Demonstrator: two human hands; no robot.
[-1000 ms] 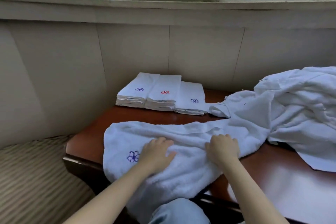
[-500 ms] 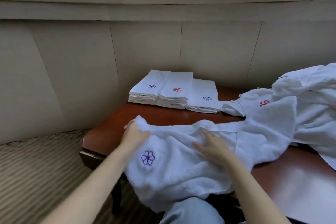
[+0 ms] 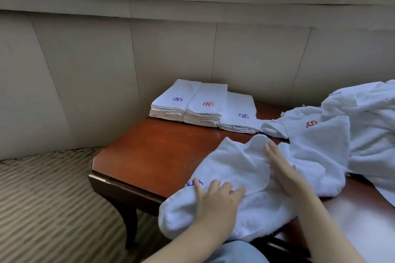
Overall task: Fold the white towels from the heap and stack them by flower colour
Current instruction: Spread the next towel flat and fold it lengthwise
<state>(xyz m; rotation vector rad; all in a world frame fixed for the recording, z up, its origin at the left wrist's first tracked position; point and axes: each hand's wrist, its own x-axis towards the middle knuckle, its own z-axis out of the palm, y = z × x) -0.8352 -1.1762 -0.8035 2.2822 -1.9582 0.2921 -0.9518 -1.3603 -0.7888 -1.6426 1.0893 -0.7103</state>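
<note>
A white towel with a purple flower lies half folded at the table's near edge, partly hanging over it. My left hand rests flat on its near part, beside the flower. My right hand lies flat with straight fingers on the folded flap. At the back stand three folded stacks: a purple-flower stack, a red-flower stack and a lower blue-flower stack. The heap of white towels fills the right side, with a red flower showing.
The brown wooden table stands against a beige panelled wall under a window. Its left edge drops to striped carpet. My knee in light blue cloth is below the table's near edge.
The towel's left end has been folded over toward the right. My left hand has come back to the near edge by the flower, and my right hand now presses the flap flat.
</note>
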